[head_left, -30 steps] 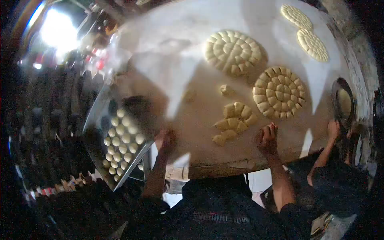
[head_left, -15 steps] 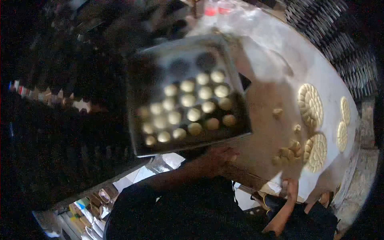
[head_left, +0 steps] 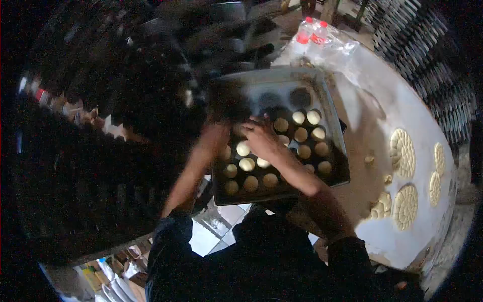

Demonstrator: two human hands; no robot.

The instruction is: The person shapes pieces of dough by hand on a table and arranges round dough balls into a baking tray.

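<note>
A dark square baking tray [head_left: 282, 194] lies in front of me with several pale dough balls [head_left: 246, 164] spaced in rows. Over its left part, my two hands are close together. My right hand [head_left: 259, 137] has its fingers curled, pointing away and to the left, low over the balls; whatever they pinch is hidden. My left hand [head_left: 221, 128] is just left of it, smeared by motion and lost in shadow, so its fingers do not show clearly.
Right of the tray stands a floured table [head_left: 362, 186]. It bears large divided dough rounds [head_left: 405, 206], smaller rounds [head_left: 434, 189] and loose dough pieces [head_left: 381, 205]. Red-labelled bottles [head_left: 318, 34] stand at its far end. Dark, blurred shelving fills the left.
My hands have moved from the table's near edge to above the tray. Fewer loose dough pieces lie beside the near round. The view has shifted, so the tray appears farther right and lower.
</note>
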